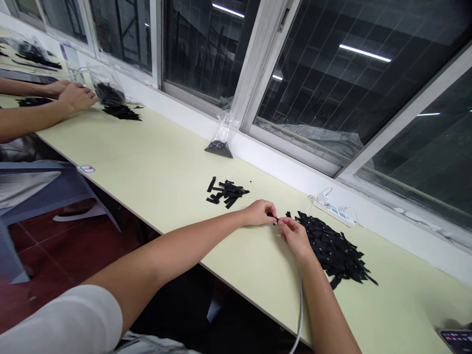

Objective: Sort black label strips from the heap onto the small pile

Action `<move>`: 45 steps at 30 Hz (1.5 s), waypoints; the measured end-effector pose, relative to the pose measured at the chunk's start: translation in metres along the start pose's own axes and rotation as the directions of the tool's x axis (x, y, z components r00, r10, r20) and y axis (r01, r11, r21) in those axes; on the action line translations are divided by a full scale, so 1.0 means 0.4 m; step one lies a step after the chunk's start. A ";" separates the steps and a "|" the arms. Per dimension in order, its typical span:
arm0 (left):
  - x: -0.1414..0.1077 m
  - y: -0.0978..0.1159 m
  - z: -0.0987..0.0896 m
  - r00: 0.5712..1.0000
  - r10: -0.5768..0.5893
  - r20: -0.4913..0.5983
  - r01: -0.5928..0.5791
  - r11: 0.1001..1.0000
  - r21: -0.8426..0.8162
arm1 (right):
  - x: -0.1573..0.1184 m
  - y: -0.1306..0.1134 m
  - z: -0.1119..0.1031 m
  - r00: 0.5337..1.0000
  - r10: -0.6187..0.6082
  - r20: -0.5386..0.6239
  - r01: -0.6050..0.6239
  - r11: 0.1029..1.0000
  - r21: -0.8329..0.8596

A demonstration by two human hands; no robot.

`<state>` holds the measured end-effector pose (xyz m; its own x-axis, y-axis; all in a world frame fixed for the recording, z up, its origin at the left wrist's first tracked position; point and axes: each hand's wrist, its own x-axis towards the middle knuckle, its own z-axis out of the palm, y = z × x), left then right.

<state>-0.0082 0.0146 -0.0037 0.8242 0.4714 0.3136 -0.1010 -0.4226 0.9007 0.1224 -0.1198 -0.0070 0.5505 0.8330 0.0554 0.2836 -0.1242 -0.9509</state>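
Note:
My left hand (259, 212) and my right hand (294, 235) meet over the pale table, fingertips pinched on a small black piece (275, 217) between them. Just right of my right hand lies a large heap of black strips (332, 246) with small light spots. A smaller pile of black strips (229, 191) rests beyond my left forearm. Behind it, against the wall, stands a clear plastic bag (221, 142) with small black bits at its bottom.
A power strip (337, 214) sits by the wall behind the heap. A white cable (300, 314) crosses the table's front edge (236, 290). A phone (457, 339) lies at lower right. At far left, another person's hands (75, 96) are near a bag and black strips (121, 112).

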 end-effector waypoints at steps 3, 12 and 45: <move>0.003 -0.008 0.003 0.999 0.036 -0.009 -0.036 0.998 -0.048 | 0.003 0.003 0.001 1.000 0.003 0.000 -0.003 1.000 0.008; 0.020 -0.037 -0.009 0.994 0.018 -0.104 -0.006 0.994 0.109 | 0.016 0.040 -0.011 0.975 -0.221 -0.022 0.195 0.897 -0.397; 0.023 -0.048 -0.028 0.983 0.138 -0.119 -0.081 0.915 0.395 | 0.024 0.036 0.017 0.970 -0.233 0.069 0.201 0.612 -0.765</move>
<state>-0.0051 0.0359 -0.0147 0.7304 0.4969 0.4686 0.0606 -0.7305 0.6802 0.1265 -0.1100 -0.0220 0.4141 0.8740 0.2541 0.8848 -0.3209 -0.3379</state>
